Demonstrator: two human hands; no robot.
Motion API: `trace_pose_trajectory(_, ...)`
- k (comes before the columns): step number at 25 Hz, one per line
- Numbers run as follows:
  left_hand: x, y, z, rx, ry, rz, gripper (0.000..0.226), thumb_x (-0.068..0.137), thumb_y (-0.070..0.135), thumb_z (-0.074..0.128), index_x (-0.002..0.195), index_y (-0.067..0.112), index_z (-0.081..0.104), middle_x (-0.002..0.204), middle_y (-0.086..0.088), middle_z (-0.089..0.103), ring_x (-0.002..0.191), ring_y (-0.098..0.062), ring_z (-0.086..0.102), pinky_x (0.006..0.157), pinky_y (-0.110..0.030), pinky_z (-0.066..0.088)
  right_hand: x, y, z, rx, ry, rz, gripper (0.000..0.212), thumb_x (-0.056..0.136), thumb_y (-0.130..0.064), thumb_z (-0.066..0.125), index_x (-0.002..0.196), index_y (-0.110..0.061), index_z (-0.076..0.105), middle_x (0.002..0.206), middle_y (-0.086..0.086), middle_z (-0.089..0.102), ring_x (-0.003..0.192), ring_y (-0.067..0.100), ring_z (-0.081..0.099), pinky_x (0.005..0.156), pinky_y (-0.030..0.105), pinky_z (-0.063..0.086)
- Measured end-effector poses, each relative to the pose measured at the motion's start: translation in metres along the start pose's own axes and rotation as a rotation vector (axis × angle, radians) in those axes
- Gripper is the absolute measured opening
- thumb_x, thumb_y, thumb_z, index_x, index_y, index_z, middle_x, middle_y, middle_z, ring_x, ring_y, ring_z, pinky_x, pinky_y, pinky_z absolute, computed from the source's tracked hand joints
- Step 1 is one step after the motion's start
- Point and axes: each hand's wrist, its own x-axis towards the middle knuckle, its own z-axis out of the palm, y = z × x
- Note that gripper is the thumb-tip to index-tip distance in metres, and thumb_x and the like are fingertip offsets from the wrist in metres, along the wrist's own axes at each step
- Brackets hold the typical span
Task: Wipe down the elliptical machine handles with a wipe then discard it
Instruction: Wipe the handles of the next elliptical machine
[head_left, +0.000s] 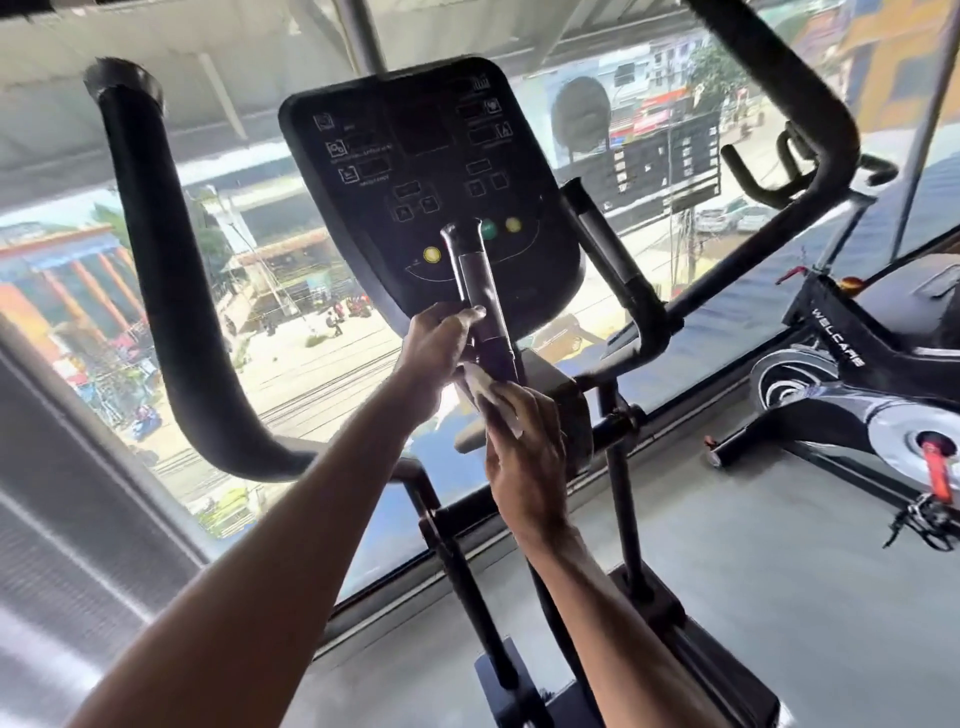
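Note:
A short black inner handle (480, 291) of the elliptical rises in front of the dark console (431, 156). My left hand (441, 353) grips this handle at its lower part, thumb across the front. Just below, my right hand (524, 457) holds a white wipe (491, 397) against the base of the same handle. The long curved left handle (156, 270) stands at the left. The long right handle (810, 104) arcs over the upper right. A second short inner handle (608, 249) stands to the right of the console.
A large window lies straight ahead, with a street far below. An exercise bike (857, 395) stands on the grey floor at the right. The elliptical's uprights and base (634, 623) run down between my forearms.

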Motion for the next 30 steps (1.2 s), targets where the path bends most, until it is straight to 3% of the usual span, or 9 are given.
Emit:
trace_pose_trajectory(2, 0.000, 0.000, -0.002, -0.007, -0.020, -0.002, 0.015, 0.102, 0.020, 0.059, 0.110, 0.010, 0.066, 0.091, -0.010, 0.065, 0.056, -0.011, 0.069, 0.052, -0.023, 0.053, -0.005, 0.002, -0.003, 0.051, 0.010, 0.018, 0.048, 0.083, 0.000, 0.073, 0.130, -0.006, 0.066, 0.123, 0.014, 0.066, 0.115, 0.021, 0.054, 0.110, 0.007, 0.027)
trace_pose_trajectory(6, 0.002, -0.001, -0.002, 0.012, -0.031, -0.006, 0.023, 0.103, 0.023, 0.059, 0.120, 0.009, 0.065, 0.101, -0.013, 0.072, 0.066, -0.012, 0.074, 0.059, -0.027, 0.059, 0.013, 0.000, -0.002, 0.396, 0.256, 0.370, 0.030, 0.091, 0.004, 0.069, 0.119, -0.002, 0.072, 0.111, 0.012, 0.070, 0.111, 0.006, 0.062, 0.093, 0.010, 0.048)
trace_pose_trajectory(9, 0.001, -0.001, 0.000, 0.018, -0.034, 0.013, 0.022, 0.104, 0.024, 0.059, 0.120, 0.009, 0.063, 0.099, -0.008, 0.072, 0.067, -0.010, 0.075, 0.058, -0.023, 0.058, 0.004, 0.007, 0.005, 0.521, 0.216, 0.467, 0.026, 0.092, 0.004, 0.065, 0.117, 0.000, 0.072, 0.110, 0.008, 0.073, 0.106, 0.003, 0.067, 0.086, 0.022, 0.058)
trace_pose_trajectory(11, 0.001, -0.007, 0.001, 0.048, -0.020, 0.055, 0.022, 0.103, 0.026, 0.061, 0.118, 0.011, 0.063, 0.103, -0.006, 0.072, 0.080, -0.014, 0.076, 0.064, -0.026, 0.060, -0.007, 0.011, 0.007, 0.570, 0.195, 0.586, 0.023, 0.094, 0.001, 0.064, 0.115, -0.001, 0.073, 0.108, 0.002, 0.074, 0.101, 0.002, 0.069, 0.083, 0.033, 0.060)
trace_pose_trajectory(14, 0.001, -0.017, 0.004, 0.094, 0.000, 0.098, 0.028, 0.099, 0.030, 0.067, 0.119, 0.011, 0.061, 0.114, -0.008, 0.073, 0.101, -0.026, 0.074, 0.072, -0.036, 0.060, -0.021, 0.004, 0.013, 0.627, 0.216, 0.664, 0.024, 0.097, -0.003, 0.063, 0.119, -0.004, 0.072, 0.114, -0.003, 0.073, 0.105, 0.006, 0.069, 0.087, 0.029, 0.059)
trace_pose_trajectory(18, -0.004, -0.025, 0.006, 0.103, -0.012, 0.086, 0.030, 0.099, 0.030, 0.067, 0.119, 0.009, 0.063, 0.105, -0.008, 0.076, 0.095, -0.029, 0.076, 0.075, -0.038, 0.063, -0.027, 0.000, 0.014, 0.635, 0.203, 0.772, 0.023, 0.096, -0.006, 0.064, 0.118, -0.006, 0.073, 0.109, -0.010, 0.073, 0.101, 0.003, 0.070, 0.085, 0.039, 0.061)
trace_pose_trajectory(23, -0.010, -0.020, 0.009, 0.075, -0.022, 0.048, 0.011, 0.101, 0.029, 0.064, 0.103, 0.018, 0.066, 0.081, 0.007, 0.077, 0.075, -0.019, 0.077, 0.066, -0.034, 0.062, -0.024, -0.026, 0.011, 0.521, 0.300, 0.422, 0.034, 0.094, 0.009, 0.059, 0.125, -0.002, 0.069, 0.123, 0.012, 0.063, 0.115, 0.027, 0.063, 0.091, 0.041, 0.057)
trace_pose_trajectory(27, -0.012, -0.016, 0.006, 0.073, -0.021, 0.005, 0.014, 0.098, 0.034, 0.068, 0.107, 0.022, 0.068, 0.104, 0.002, 0.075, 0.092, -0.025, 0.074, 0.073, -0.037, 0.060, -0.040, -0.013, 0.023, 0.207, 0.174, 0.225, 0.037, 0.096, 0.003, 0.056, 0.130, -0.007, 0.067, 0.125, 0.011, 0.060, 0.115, 0.025, 0.058, 0.101, 0.027, 0.048)
trace_pose_trajectory(30, -0.011, -0.018, 0.005, 0.068, -0.041, 0.008, 0.015, 0.100, 0.031, 0.065, 0.109, 0.018, 0.066, 0.103, -0.002, 0.076, 0.095, -0.029, 0.076, 0.075, -0.039, 0.061, -0.056, -0.007, 0.022, 0.245, 0.179, 0.247, 0.030, 0.101, -0.003, 0.053, 0.126, -0.007, 0.069, 0.125, 0.004, 0.055, 0.113, 0.023, 0.062, 0.093, 0.036, 0.054)
